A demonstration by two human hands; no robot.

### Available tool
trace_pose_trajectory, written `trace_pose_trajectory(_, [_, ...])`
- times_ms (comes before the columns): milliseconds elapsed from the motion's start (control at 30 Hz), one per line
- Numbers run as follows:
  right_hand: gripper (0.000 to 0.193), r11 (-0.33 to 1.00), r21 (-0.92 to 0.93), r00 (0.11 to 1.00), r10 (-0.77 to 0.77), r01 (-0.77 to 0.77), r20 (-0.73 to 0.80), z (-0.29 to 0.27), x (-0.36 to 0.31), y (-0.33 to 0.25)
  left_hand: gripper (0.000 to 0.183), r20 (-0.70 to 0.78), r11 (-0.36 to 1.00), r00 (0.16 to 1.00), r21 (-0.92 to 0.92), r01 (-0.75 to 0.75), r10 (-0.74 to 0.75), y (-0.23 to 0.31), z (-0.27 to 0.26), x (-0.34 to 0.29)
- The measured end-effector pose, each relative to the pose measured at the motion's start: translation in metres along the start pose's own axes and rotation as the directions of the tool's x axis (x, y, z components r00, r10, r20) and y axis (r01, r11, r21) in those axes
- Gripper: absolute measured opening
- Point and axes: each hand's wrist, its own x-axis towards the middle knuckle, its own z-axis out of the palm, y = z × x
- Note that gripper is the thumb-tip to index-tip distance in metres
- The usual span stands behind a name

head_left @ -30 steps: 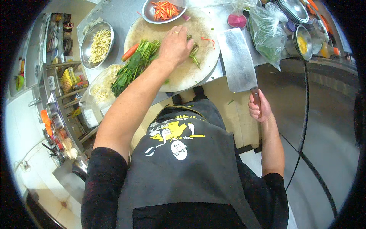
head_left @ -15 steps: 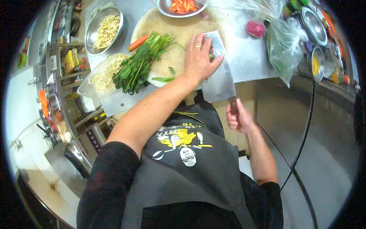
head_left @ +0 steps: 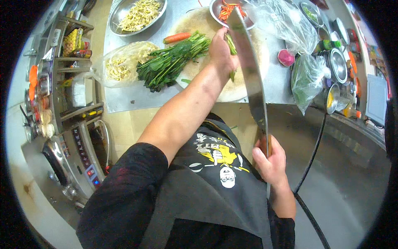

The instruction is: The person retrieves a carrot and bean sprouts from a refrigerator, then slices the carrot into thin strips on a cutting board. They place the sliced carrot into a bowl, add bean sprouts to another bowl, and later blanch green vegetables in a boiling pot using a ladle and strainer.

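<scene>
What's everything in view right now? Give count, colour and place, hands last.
Table: one, grey, ahead
Cutting board: one, pale, on the table
Leafy greens: one bunch, green, partly on the board
Carrot: one, orange, beyond the greens
Sprout bowl: one, silver, far left
Sprout bag: one, clear, left of the greens
Carrot-strip bowl: one, silver, top centre
Pink vegetable: one, right of the board
Tied bag: one, clear with green inside, right edge
Green stems: count unclear, green, against left hand
Cleaver: one, grey, in right hand
Shelf goods: many, mixed, left
Apron: one, dark grey, worn
Hands: two, bare, one each side of the cleaver's blade
</scene>
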Motion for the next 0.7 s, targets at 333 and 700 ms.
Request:
trace_pose_trajectory(333, [0.025,0.826,-0.564,0.827,-0.297,-0.029,-0.477,-0.016,0.07,0.221,0.023,0.232,0.879,0.954,-0.393,0.27,-0.189,0.074,-0.027,-0.04])
trace_pose_trajectory(700, [0.047,0.728,-0.677,0.858,-0.411,0.106,-0.308,0.029,0.145,0.114,0.032,0.101,0.953,0.995,-0.304,0.014,0.018,0.168,-0.094,-0.166])
